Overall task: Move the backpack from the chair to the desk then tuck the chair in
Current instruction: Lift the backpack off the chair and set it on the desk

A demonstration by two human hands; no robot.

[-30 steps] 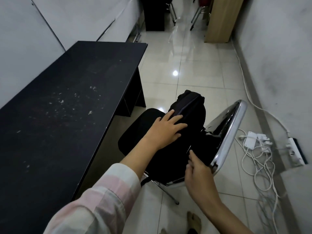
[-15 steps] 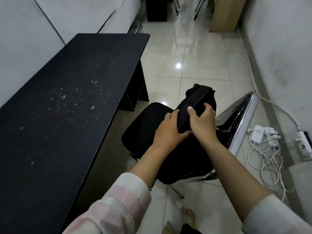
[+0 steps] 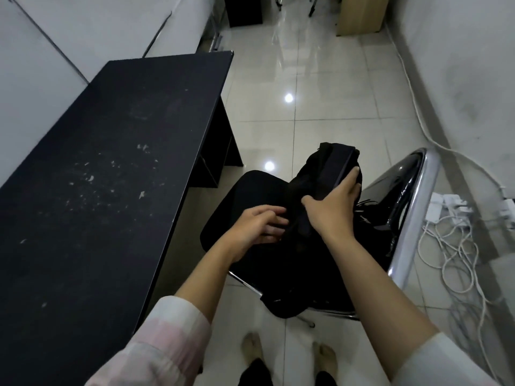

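From the head view, we see the backpack (image 3: 315, 207) standing on the seat of the chair (image 3: 409, 190), directly in front of both hands and to the right of the desk (image 3: 111, 168). Its long axis runs away from us, rising from the near seat edge up toward the chair's shiny back, so the top end is the far end. Our right hand (image 3: 331, 207) is the nearer one to that top: it is closed over the upper ridge of the bag, fingers (image 3: 352, 176) wrapped on the far side. Our left hand (image 3: 257, 222) sits lower on the bag's left flank, fingers curled into the fabric; whether it truly grips a strap or only presses there, we cannot tell.

The desk lies to the left of the chair, well apart from the bag, so we judge that the lift must carry it leftward across the gap.

The backpack looks black, soft and slumped, with a stiffer padded band along its top and loose straps trailing toward the chair back.
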